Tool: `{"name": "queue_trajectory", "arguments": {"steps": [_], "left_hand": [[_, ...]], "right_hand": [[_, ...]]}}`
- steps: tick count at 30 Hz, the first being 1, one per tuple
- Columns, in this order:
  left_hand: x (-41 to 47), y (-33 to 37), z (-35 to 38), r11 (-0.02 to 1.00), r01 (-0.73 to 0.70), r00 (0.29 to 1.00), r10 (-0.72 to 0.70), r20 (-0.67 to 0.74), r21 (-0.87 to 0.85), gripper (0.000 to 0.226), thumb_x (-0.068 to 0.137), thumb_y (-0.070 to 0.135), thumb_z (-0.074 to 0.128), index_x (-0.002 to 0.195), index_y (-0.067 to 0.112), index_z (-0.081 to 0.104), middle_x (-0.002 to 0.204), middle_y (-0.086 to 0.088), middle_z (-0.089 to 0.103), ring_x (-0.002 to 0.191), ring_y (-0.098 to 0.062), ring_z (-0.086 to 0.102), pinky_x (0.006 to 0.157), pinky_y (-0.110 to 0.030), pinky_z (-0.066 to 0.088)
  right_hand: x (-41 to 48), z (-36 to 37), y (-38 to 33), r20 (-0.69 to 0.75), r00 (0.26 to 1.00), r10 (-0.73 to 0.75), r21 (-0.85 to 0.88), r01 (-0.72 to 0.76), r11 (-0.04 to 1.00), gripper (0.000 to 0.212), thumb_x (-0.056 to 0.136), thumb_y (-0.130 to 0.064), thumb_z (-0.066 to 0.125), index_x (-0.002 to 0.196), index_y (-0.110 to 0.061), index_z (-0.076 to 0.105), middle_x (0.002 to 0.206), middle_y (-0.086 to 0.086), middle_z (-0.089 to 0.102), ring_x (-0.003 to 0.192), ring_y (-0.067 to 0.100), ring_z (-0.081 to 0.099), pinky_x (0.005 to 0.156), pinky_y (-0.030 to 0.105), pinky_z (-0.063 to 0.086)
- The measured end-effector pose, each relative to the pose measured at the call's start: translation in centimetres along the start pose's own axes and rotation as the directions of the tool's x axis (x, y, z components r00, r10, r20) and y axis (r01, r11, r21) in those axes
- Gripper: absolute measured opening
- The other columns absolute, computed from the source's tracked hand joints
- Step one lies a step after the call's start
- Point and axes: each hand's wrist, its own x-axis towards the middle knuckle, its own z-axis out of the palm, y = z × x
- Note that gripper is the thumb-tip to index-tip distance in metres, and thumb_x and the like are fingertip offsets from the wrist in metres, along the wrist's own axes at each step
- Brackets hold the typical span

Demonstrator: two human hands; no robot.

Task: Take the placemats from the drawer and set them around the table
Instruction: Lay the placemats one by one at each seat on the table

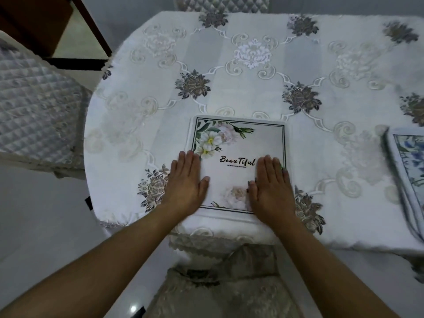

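Left hand: I see my left hand [187, 180] lying flat, fingers straight and close together, gripping nothing. It presses down on the left edge of the white placemat [238, 145], partly on the mat and partly on the cloth beside it.

Right hand: my right hand [270, 184] is also flat and spread open, palm down, holding nothing. It rests on the right part of the same mat, with its fingertips just inside the mat's dark border line.

White placemat: a rectangular mat with a thin dark frame, white and pink flowers in its far left corner and the word "Beautiful" in script between my two hands. It lies flat at the near edge of the table [110, 203], straight in front of me.

Blue-flowered placemat [408, 171]: a second mat lies well to the right of the white one, cut off by the edge of the view.

Tablecloth [252, 72]: white, with grey flower clusters and pale scrollwork, it lies under the white placemat and reaches away from it on all sides.

Near chair [220, 292]: a lace-covered seat sits just below the white placemat, tucked against the table.

Quilted chair [34, 106]: it stands well to the left of the white placemat, beyond the table's rounded end.

Far chair [220, 3]: I can only see its quilted back, across the table from the white placemat.
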Motion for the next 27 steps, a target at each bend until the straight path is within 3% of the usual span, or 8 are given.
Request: {"name": "queue_trajectory", "arguments": {"steps": [6, 12, 16, 23, 27], "left_hand": [[3.6, 0.7, -0.8, 0.997, -0.062, 0.996, 0.059, 0.061, 0.041, 0.076, 0.098, 0.057, 0.018, 0.154, 0.007, 0.004, 0.163, -0.017, 0.002, 0.149, -0.029, -0.009, 0.119, -0.043, -0.009], [13.4, 10.4, -0.1, 0.929, -0.368, 0.923, 0.370, 0.102, -0.041, 0.064, 0.102, 0.044, 0.029, 0.154, 0.010, 0.011, 0.163, -0.013, 0.008, 0.150, -0.028, -0.002, 0.121, -0.043, -0.002], [16.2, 15.2, 1.5, 0.891, -0.455, 0.876, 0.449, 0.178, -0.010, 0.067, 0.100, 0.049, 0.029, 0.154, 0.013, 0.013, 0.163, -0.010, 0.010, 0.150, -0.026, 0.000, 0.121, -0.045, -0.001], [17.4, 7.9, 1.1, 0.925, -0.368, 0.929, 0.362, 0.075, 0.090, 0.066, 0.095, 0.062, 0.023, 0.153, 0.032, 0.013, 0.164, -0.005, 0.010, 0.150, -0.022, 0.001, 0.121, -0.046, 0.002], [17.1, 3.8, -0.5, 0.927, -0.358, 0.934, 0.354, 0.053, 0.110, 0.063, 0.095, 0.059, 0.025, 0.152, 0.033, 0.020, 0.162, -0.008, 0.018, 0.150, -0.026, 0.009, 0.121, -0.048, 0.009]], "right_hand": [[-0.9, -0.7, 1.4, -0.005, 1.000, 0.004, -0.008, -0.004, 1.000, 0.070, 0.095, -0.044, 0.019, 0.154, -0.007, 0.017, 0.162, 0.014, 0.016, 0.150, 0.027, 0.009, 0.123, 0.043, 0.006], [-0.8, -0.6, 1.8, 0.000, 1.000, -0.008, -0.013, 0.008, 1.000, 0.070, 0.094, -0.043, 0.019, 0.155, -0.008, 0.013, 0.163, 0.012, 0.011, 0.151, 0.024, 0.002, 0.123, 0.042, 0.003], [-0.6, -0.6, 1.9, -0.007, 1.000, -0.013, 0.013, 0.013, 1.000, 0.069, 0.094, -0.041, 0.026, 0.155, -0.010, 0.014, 0.163, 0.010, 0.013, 0.151, 0.022, 0.004, 0.123, 0.040, 0.004], [-0.7, 0.1, 2.4, -0.029, 0.999, -0.023, 0.010, 0.023, 1.000, 0.069, 0.095, -0.041, 0.027, 0.155, -0.008, 0.013, 0.163, 0.010, 0.009, 0.151, 0.022, 0.000, 0.122, 0.040, 0.001], [-0.7, 0.1, 2.4, -0.033, 0.999, -0.025, 0.025, 0.026, 0.999, 0.070, 0.095, -0.041, 0.028, 0.155, -0.008, 0.013, 0.163, 0.010, 0.008, 0.151, 0.023, 0.001, 0.122, 0.041, 0.005]]}}
